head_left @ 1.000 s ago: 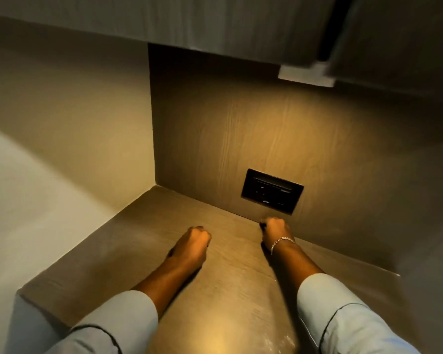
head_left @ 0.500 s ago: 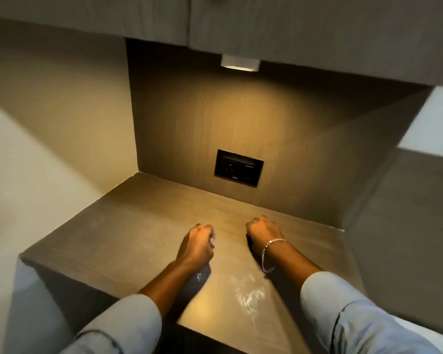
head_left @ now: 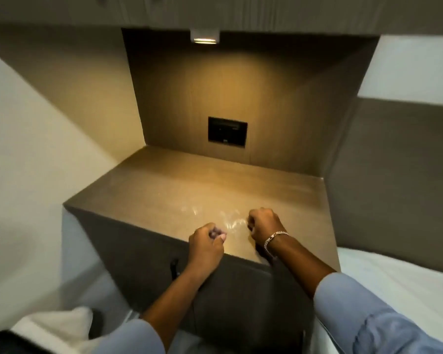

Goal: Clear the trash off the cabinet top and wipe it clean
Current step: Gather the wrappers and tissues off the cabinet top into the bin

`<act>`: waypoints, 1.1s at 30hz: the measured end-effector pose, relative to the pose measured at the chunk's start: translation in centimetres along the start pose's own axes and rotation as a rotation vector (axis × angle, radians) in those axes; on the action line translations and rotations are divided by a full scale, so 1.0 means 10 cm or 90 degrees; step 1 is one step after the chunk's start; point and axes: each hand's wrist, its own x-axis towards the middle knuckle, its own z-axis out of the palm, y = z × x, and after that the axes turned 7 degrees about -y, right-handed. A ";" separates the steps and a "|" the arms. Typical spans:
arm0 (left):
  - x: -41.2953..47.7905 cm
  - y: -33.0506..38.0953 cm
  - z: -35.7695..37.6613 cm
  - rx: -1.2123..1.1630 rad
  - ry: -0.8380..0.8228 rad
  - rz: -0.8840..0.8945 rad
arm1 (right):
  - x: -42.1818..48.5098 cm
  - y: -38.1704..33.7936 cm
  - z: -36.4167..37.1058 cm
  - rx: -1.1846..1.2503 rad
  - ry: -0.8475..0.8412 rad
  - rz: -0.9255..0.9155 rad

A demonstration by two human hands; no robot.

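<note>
Cabinet top [head_left: 215, 185] fills mid-frame, glossy near its front edge. Left hand [head_left: 206, 245] and right hand [head_left: 264, 224] hover there, both fisted; contents unclear.

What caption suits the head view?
Both fists, left hand and braceleted right hand, at the brown wooden cabinet top's front edge.

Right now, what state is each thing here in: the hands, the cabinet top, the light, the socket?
Left hand: closed in a fist at the cabinet's front edge; contents hidden.
Right hand: closed in a fist, on the top; contents hidden.
Cabinet top: no loose trash visible; shiny, smeared patch between the hands.
Light: on.
Socket: nothing plugged in.
Bracelet: on the right wrist.
</note>
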 end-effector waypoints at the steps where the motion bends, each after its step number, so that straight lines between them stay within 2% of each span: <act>1: -0.12 -0.03 0.08 -0.035 -0.020 -0.014 | -0.23 -0.03 0.04 0.089 0.035 0.002; 5: -0.78 -0.51 0.57 -0.173 -0.115 -0.118 | -1.40 0.12 0.66 0.349 0.120 0.051; 9: -1.36 -1.21 1.05 -0.231 -0.156 -0.321 | -2.24 0.49 1.71 0.542 0.028 0.294; 11: -1.55 -1.52 1.28 -0.204 -0.169 -0.379 | -2.44 0.67 2.24 0.565 -0.018 0.414; 13: -1.64 -1.83 1.50 -0.172 -0.161 -0.380 | -2.50 0.84 2.73 0.585 -0.043 0.486; 16: -1.64 -2.29 1.79 -0.120 -0.201 -0.383 | -2.44 1.12 3.39 0.584 -0.071 0.516; 19: -1.77 -2.55 1.76 -0.090 -0.254 -0.396 | -2.55 1.29 3.67 0.625 -0.107 0.556; 22: -1.96 -2.52 1.31 -0.132 -0.205 -0.378 | -2.79 1.24 3.45 0.596 -0.172 0.513; 26: -2.09 -2.29 0.39 -0.142 -0.103 -0.354 | -2.88 0.69 2.89 0.623 -0.155 0.465; 29: -2.16 -2.03 -0.49 -0.131 0.012 -0.324 | -2.66 -0.19 2.56 0.625 -0.198 0.344; 33: -2.21 -2.03 -1.76 -0.119 0.231 -0.330 | -2.19 -1.67 2.36 0.663 -0.267 0.137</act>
